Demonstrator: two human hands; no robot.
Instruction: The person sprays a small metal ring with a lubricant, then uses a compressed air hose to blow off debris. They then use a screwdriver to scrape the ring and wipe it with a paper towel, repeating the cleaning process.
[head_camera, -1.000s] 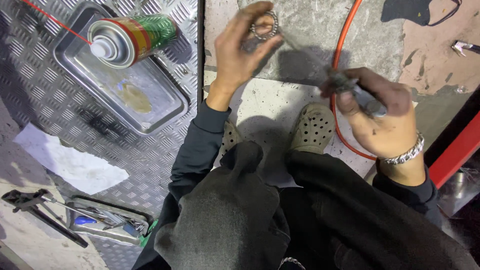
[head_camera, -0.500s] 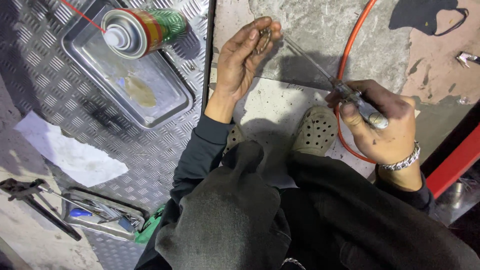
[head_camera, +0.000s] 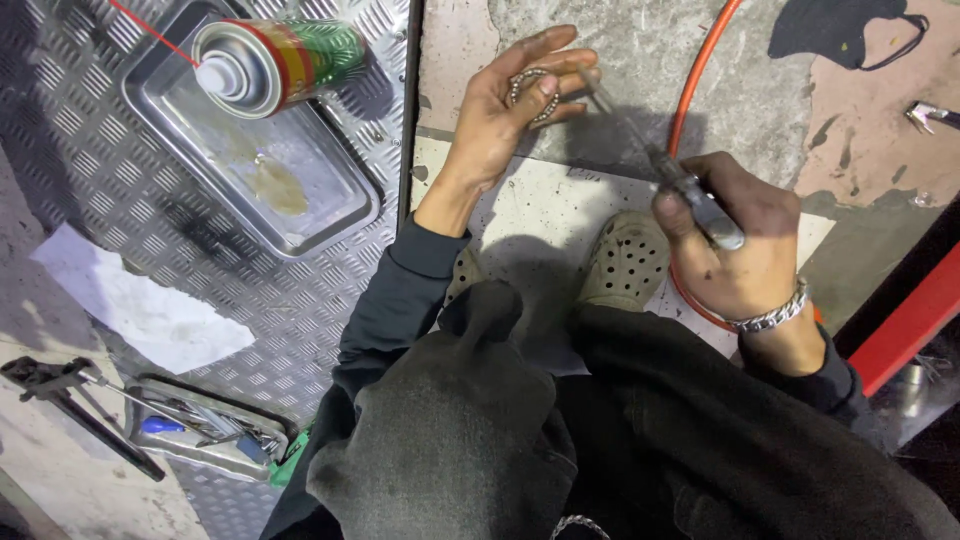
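My left hand (head_camera: 505, 110) holds a small round metal bearing ring (head_camera: 533, 92) between thumb and fingertips, palm turned up. My right hand (head_camera: 735, 240), greasy and with a metal bracelet on its wrist, grips an air blow gun (head_camera: 680, 180) whose thin nozzle points up and left, its tip close beside the ring. An orange hose (head_camera: 690, 85) runs from behind the right hand toward the top of the view. Both hands hover above the concrete floor, over my two perforated clogs (head_camera: 625, 262).
A spray can (head_camera: 275, 62) with a red straw lies in a steel tray (head_camera: 300, 205) on a checker plate at upper left. A white paper (head_camera: 140, 310) lies lower left, beside a small tray of tools (head_camera: 205, 435). A red bar (head_camera: 905, 320) runs along the right.
My left hand turned the ring from edge-on to face-up. My right hand moved left and up, bringing the nozzle tip nearer the ring.
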